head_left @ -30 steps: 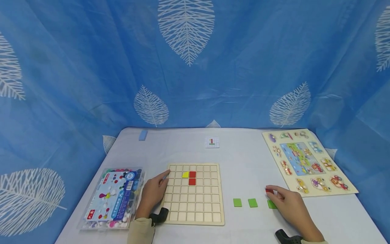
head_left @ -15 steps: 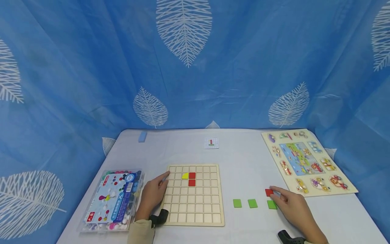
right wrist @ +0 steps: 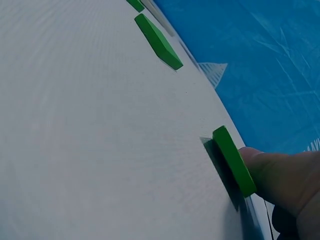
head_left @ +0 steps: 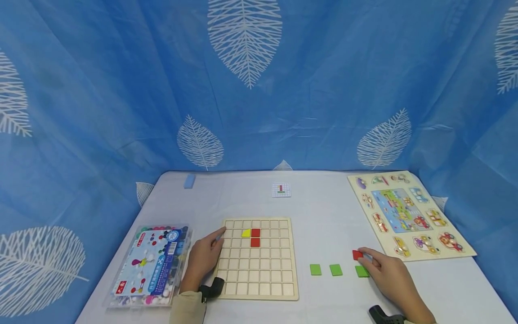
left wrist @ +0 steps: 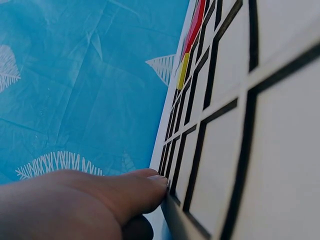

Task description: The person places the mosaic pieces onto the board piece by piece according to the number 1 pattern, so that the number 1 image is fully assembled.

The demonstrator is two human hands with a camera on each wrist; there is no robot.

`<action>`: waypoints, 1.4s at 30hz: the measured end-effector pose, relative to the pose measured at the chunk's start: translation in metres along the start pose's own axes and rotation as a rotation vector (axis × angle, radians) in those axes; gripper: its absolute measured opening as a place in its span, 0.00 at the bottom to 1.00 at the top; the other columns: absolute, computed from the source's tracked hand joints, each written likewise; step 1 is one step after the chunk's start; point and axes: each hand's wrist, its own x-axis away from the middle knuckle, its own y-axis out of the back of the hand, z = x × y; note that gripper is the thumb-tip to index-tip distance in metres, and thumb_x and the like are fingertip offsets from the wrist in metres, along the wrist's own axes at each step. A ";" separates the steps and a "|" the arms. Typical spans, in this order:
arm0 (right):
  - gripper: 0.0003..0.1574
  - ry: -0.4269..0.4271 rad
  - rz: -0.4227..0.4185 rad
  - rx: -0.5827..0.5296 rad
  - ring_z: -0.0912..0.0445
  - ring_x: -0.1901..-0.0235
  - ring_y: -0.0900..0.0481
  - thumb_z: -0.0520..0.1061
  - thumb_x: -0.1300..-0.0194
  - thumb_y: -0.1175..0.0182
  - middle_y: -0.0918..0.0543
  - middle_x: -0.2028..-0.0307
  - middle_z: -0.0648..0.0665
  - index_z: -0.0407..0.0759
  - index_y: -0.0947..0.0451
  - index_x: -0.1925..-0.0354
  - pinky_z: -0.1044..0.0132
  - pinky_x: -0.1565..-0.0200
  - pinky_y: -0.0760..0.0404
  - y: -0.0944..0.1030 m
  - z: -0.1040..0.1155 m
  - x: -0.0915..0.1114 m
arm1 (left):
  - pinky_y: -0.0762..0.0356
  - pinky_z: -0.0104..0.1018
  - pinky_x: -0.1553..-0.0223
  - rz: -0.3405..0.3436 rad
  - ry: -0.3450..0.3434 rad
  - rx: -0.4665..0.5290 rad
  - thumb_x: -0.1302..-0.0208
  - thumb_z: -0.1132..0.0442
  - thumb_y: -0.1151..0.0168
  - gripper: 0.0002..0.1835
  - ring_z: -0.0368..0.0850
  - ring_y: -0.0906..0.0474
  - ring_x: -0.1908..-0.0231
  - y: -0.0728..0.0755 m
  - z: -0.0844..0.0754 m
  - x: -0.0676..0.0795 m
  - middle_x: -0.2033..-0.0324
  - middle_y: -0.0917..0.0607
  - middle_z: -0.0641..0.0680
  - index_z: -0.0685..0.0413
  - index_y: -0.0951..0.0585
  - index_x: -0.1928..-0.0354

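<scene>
Noted left hand (head_left: 203,254) at left edge of grid board (head_left: 259,275), released, with extended fingertips against the rim. Noted right hand (head_left: 386,272) well apart from board's right edge, grasping loose red tile (head_left: 357,255) between thumb and index fingertip; cannot tell if touching tabletop (head_left: 323,216) or just above. Counted three green tiles (head_left: 336,270) in a spaced row between board and right thumb. Room for moving: broad white stretch between board and red tile, another beyond board's far edge, toward pattern card (head_left: 281,190). Tighter at right, with corner of picture puzzle (head_left: 389,237) near the knuckles. Tighter at left, with plastic box (head_left: 149,265) just beside sleeve (head_left: 188,308).
</scene>
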 end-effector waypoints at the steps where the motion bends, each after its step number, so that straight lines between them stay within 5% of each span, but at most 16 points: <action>1: 0.22 -0.002 0.001 0.001 0.58 0.84 0.42 0.50 0.31 0.32 0.35 0.86 0.55 0.41 0.16 0.43 0.65 0.78 0.42 0.000 0.000 0.000 | 0.43 0.35 0.82 0.001 0.003 0.000 0.24 0.59 0.40 0.21 0.40 0.44 0.87 0.000 0.000 0.000 0.88 0.34 0.46 0.44 0.21 0.32; 24: 0.22 0.026 -0.062 -0.015 0.60 0.84 0.41 0.52 0.31 0.32 0.35 0.86 0.56 0.43 0.15 0.45 0.66 0.77 0.40 0.000 0.005 0.000 | 0.43 0.36 0.81 -0.011 0.005 -0.007 0.25 0.59 0.40 0.21 0.40 0.44 0.87 0.000 -0.002 0.001 0.88 0.34 0.45 0.45 0.20 0.33; 35: 0.18 0.169 -0.088 -0.011 0.64 0.85 0.45 0.55 0.33 0.30 0.39 0.87 0.61 0.49 0.12 0.50 0.68 0.79 0.42 -0.011 0.028 -0.005 | 0.44 0.35 0.82 -0.020 -0.025 -0.003 0.25 0.59 0.40 0.20 0.40 0.46 0.88 0.001 -0.002 0.000 0.88 0.35 0.45 0.45 0.19 0.33; 42: 0.18 0.194 -0.025 0.012 0.64 0.84 0.45 0.55 0.34 0.30 0.39 0.87 0.60 0.50 0.12 0.50 0.68 0.77 0.41 -0.015 0.050 -0.009 | 0.44 0.36 0.83 -0.007 -0.031 -0.008 0.25 0.60 0.40 0.21 0.40 0.47 0.88 0.001 0.000 0.000 0.89 0.36 0.45 0.47 0.20 0.33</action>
